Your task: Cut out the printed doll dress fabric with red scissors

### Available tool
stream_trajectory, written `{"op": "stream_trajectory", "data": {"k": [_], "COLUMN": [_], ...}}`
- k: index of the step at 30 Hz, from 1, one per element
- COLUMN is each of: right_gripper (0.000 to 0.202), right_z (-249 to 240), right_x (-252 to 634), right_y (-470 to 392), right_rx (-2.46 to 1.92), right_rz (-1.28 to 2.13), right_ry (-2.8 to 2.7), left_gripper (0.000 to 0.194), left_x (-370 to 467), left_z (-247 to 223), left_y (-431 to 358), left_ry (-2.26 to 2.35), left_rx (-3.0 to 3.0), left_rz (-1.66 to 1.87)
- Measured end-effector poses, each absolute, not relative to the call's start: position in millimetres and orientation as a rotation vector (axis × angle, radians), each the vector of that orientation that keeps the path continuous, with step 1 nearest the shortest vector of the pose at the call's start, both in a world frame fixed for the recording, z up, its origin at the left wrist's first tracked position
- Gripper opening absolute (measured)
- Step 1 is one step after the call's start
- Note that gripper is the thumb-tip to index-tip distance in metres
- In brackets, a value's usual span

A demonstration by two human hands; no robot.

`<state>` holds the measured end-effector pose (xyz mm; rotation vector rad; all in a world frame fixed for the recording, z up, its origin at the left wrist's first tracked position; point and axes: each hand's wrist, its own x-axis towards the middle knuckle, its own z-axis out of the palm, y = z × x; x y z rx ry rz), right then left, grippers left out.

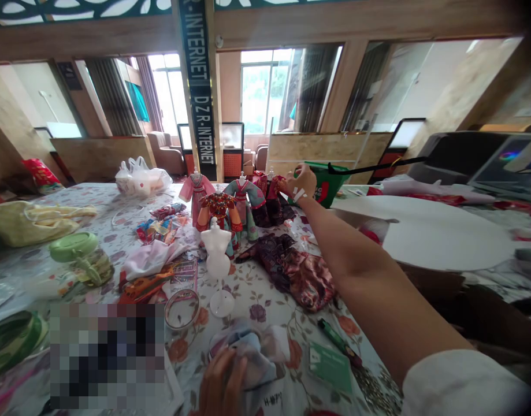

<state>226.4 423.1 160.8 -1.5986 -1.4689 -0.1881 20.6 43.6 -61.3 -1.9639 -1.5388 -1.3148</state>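
At the bottom middle, my left hand [224,381] lies with its fingers stretched over a crumpled pale blue and white piece of cloth [254,352]. My right hand [303,184], with white tape at the wrist, reaches to the back of the table. Its fingers are bent and closed at the sleeve of a red doll dress [274,188]; the fingertips are partly hidden. Beside that dress, other small dress forms wear a pink robe [196,190], a red-orange costume [219,209] and a blue-green robe [247,202]. In front stands a bare white mannequin [216,248].
Dark and copper shiny fabric [306,268] lies under my right arm. Nearby are a tape roll [182,310], a green cutter [340,341] and a green card [330,367]. A green-lidded jar [85,260] stands left, a green basket [330,185] behind my right hand, a white round board [447,234] right.
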Motion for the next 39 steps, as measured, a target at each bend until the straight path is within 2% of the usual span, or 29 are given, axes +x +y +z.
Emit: {"op": "stream_trajectory", "data": {"k": [5, 11, 20, 25, 30, 34, 39], "right_gripper": [0.037, 0.035, 0.035, 0.036, 0.031, 0.025, 0.021], "right_z": [128.9, 83.5, 31.6, 11.4, 13.3, 18.6, 39.7], "right_x": [212.6, 181.6, 179.5, 200.4, 228.8, 238.6, 241.1], "right_y": [357.8, 245.1, -4.6, -85.8, -102.1, -73.1, 16.4], "right_rx": [-1.542, -1.399, -1.107, -1.150, -1.168, -1.179, -1.680], "right_rz": [-0.153, 0.033, 0.241, 0.407, 0.483, 0.356, 0.056], "right_ry": [-1.551, -1.821, -2.176, -2.116, -2.158, -2.335, -2.322], "left_gripper": [0.050, 0.054, 0.050, 0.043, 0.038, 0.038, 0.040], "left_x": [23.8, 16.1, 10.5, 4.1, -3.9, -1.1, 9.1], "left_z": [-38.4, -17.8, -22.1, -25.7, -26.8, -27.0, -26.1], "left_y": [26.6, 18.6, 24.9, 29.0, 34.4, 33.7, 26.2], "left_ry": [-1.721, -1.746, -1.633, -1.634, -1.667, -1.676, -1.633], "left_rx": [-2.142, -2.298, -2.286, -2.205, -2.114, -2.123, -2.230], "left_rz": [-1.320, -1.304, -1.485, -1.563, -1.628, -1.605, -1.514]}}
